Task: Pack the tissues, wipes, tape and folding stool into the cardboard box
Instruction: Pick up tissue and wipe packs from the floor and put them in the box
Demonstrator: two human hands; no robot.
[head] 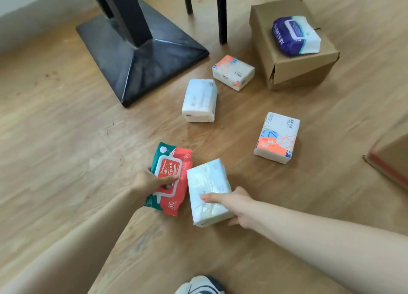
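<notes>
- Wipes (171, 179) clasped in my left hand (147, 181); tissues (207, 192) gripped in my right hand (237, 205).
- Box (390, 159) lies far right, nearer my right hand.

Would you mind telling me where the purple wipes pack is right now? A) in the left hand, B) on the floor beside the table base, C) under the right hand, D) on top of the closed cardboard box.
D: the purple wipes pack rests on the top face of the closed cardboard box, far from both hands.
</notes>
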